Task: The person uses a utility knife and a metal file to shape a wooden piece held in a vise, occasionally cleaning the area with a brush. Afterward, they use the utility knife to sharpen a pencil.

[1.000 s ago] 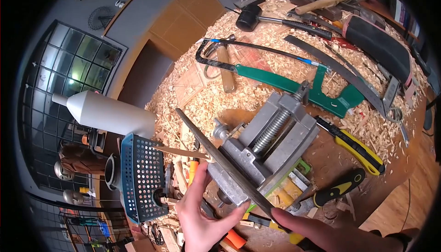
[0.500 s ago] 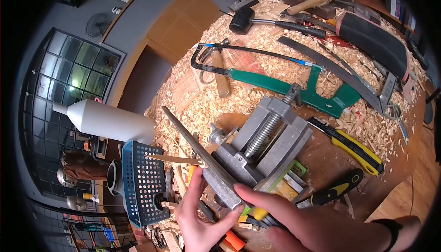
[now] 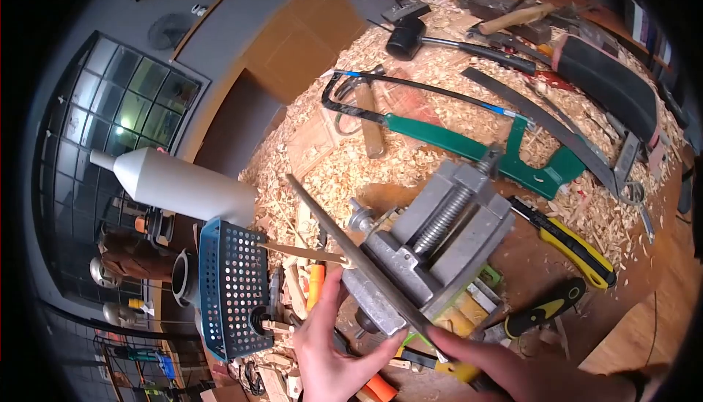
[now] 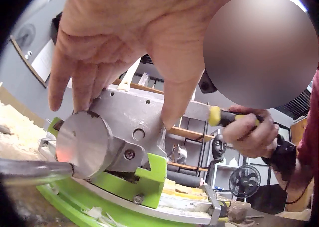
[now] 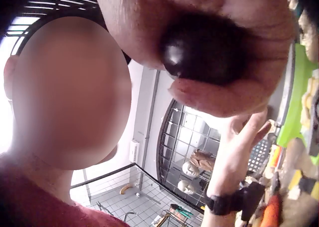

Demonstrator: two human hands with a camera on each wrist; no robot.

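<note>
A metal vise [image 3: 384,303] holds a thin curved wooden piece [image 3: 304,253] that juts out to the left. My left hand [image 3: 329,358] grips the vise's near end, thumb and fingers on opposite sides, as the left wrist view also shows with the hand [image 4: 134,37] over the metal end plate [image 4: 127,117]. My right hand [image 3: 498,365] holds the yellow-and-black handle [image 3: 463,371] of a long dark file [image 3: 359,259], which lies slantwise across the vise beside the wooden piece. The handle's round black end [image 5: 204,50] shows inside the curled right hand [image 5: 224,95].
Wood shavings [image 3: 322,164] cover much of the bench. Beyond the vise lie a green hacksaw [image 3: 432,135], a mallet [image 3: 406,38] and a hammer [image 3: 370,120]. A yellow utility knife [image 3: 575,252] is at the right; a blue basket [image 3: 234,288] and a white bottle [image 3: 183,186] stand left.
The file and my right hand first slid up and left across the vise, then came back down and right. My left hand has kept its place on the vise. The head view shifted slightly.
</note>
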